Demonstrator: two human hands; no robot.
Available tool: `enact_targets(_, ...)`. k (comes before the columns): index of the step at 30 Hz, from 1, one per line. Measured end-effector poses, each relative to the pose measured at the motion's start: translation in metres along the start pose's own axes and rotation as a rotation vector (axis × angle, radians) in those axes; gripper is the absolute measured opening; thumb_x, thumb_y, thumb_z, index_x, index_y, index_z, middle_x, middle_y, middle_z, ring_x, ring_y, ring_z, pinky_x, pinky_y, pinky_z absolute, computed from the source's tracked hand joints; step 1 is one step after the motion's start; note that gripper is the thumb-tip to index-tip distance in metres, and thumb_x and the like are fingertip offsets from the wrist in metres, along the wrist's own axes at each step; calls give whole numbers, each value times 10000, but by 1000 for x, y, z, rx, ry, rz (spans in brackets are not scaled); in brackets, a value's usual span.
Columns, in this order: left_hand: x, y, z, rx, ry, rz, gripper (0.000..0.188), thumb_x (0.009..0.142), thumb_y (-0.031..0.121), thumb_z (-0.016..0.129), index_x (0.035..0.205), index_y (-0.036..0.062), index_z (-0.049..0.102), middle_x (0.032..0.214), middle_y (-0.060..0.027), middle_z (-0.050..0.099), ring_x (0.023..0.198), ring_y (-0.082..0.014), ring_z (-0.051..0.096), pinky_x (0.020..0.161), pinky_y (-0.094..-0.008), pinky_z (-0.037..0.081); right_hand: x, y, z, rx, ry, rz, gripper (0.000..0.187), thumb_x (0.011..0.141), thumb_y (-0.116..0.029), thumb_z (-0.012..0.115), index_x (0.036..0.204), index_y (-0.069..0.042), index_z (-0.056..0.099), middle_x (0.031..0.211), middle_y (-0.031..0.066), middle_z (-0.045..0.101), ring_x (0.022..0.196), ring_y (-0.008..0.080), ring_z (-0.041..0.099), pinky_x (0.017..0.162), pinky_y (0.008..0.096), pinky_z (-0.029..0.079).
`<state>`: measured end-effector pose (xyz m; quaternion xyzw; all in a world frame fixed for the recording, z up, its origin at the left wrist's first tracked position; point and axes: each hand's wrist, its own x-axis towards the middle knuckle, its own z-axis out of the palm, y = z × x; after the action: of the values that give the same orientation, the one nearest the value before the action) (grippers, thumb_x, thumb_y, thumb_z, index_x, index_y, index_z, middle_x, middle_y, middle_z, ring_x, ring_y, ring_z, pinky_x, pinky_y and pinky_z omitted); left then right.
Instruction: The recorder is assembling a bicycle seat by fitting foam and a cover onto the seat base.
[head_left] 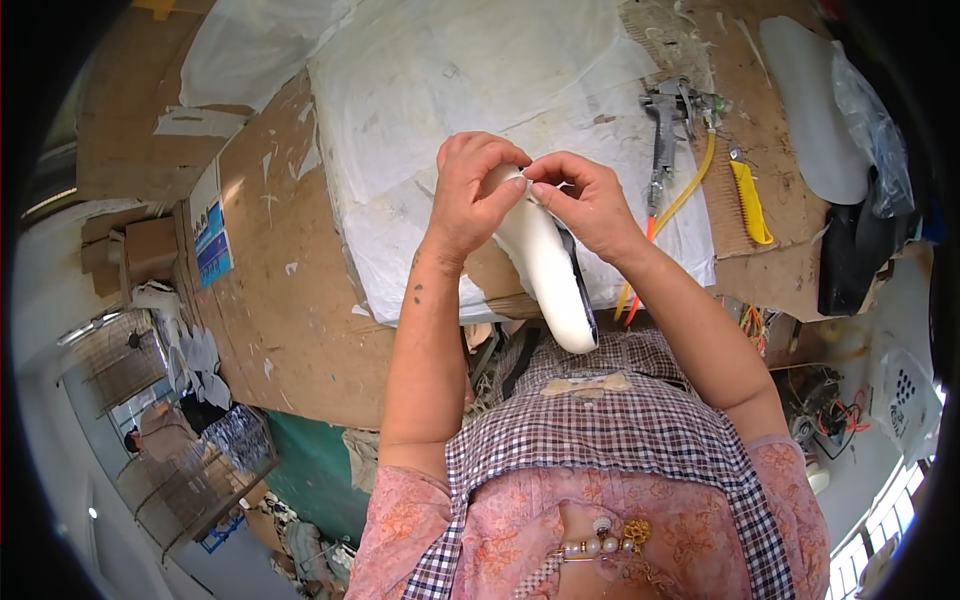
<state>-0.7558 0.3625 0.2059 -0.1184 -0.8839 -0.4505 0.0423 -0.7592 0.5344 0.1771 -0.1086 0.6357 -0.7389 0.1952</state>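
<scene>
A long white shoe-sole-shaped piece (541, 255) with a black strip along its right side slants down towards my lap. Its far end is between my hands, and its rounded near end hangs past the table's front edge. My left hand (478, 190) is closed around the far end, the thumb pressed on the white surface. My right hand (584, 198) pinches the rim at that same end with thumb and forefinger. The fingertips of both hands nearly meet there and hide what lies between them.
White sheets (400, 130) cover the cardboard-topped table (290, 330). On the right lie a spray gun (662, 140) with a yellow hose (692, 183), a yellow-handled cutter (750, 203), a pale flat sheet (815, 110) and clear plastic wrap (870, 130).
</scene>
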Motion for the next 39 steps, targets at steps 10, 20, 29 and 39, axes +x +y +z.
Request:
enact_targets(10,-3,-4,-1,-63,6,-19,157,616,143,608,766,101,585,830,-21,578,939,-231,471,928,-360,299,-7,7,0,240,-58,109,84,805,-68,616,875,-22,610,842,-5,595,758,51,528,693,223,456)
enact_targets(20,-2,-5,-2,-176,16,-132,136,619,118,598,750,102,565,803,-10,558,896,-219,458,892,-341,315,-8,6,0,-4,-59,-9,116,817,-63,594,917,-23,639,882,15,605,769,75,548,672,225,455)
enact_targets(29,-1,-11,-4,-151,-14,-121,72,659,129,581,723,96,585,798,-13,565,901,-211,449,869,-338,324,-19,13,9,-227,21,-358,189,795,21,569,963,-27,641,870,67,569,790,172,556,697,252,450)
enact_targets(39,-2,-9,-5,-217,3,-114,113,753,161,510,725,89,593,790,-29,564,896,-211,444,871,-334,317,-12,9,4,-194,-45,-280,424,739,84,490,1138,-50,543,911,113,571,849,263,540,733,328,465)
